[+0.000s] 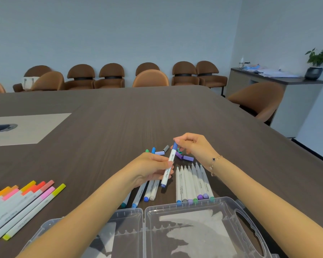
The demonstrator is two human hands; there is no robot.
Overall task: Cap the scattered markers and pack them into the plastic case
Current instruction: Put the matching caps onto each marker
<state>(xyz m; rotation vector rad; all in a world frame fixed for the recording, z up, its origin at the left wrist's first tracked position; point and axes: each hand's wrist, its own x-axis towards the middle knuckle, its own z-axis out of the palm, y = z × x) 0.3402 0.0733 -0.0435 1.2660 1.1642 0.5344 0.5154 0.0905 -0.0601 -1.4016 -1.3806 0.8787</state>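
A dark wood-grain table (104, 112) carries a pale inset panel (32, 127) at its left. Brown chairs (110, 76) line the far wall. At right, a grey cabinet (280, 94) holds a potted plant (318, 60) and what look like loose papers (276, 72)

Both forearms are bare, no sleeves showing. A thin chain bracelet (215, 161) with a dark clover charm circles the right wrist, and a slim ring (192, 141) sits above it.

Blue-capped white marker (168, 164) tilted above open clear case (229, 205)
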